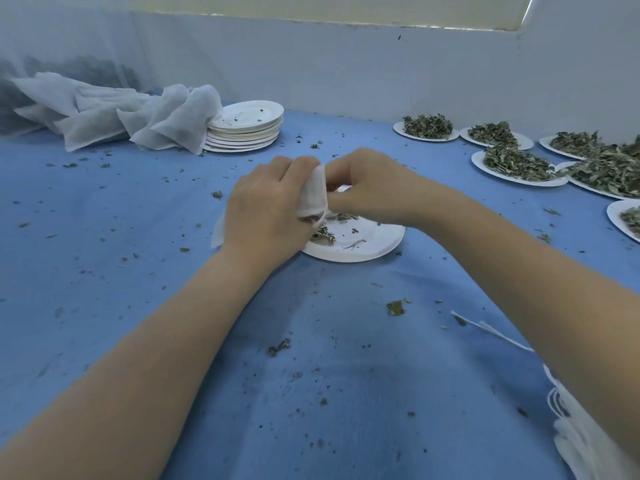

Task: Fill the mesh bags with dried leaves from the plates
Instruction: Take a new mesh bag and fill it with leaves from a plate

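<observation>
A small white mesh bag hangs between both hands over a white paper plate at the table's middle. My left hand grips the bag's left side with curled fingers. My right hand pinches the bag's mouth from the right. A few dried leaves lie on the plate under the bag. What the bag holds is hidden by my fingers.
Several plates heaped with dried leaves stand at the right. A stack of used plates sits at the back, beside filled mesh bags. Flat mesh bags with strings lie at the lower right. Leaf crumbs dot the blue cloth.
</observation>
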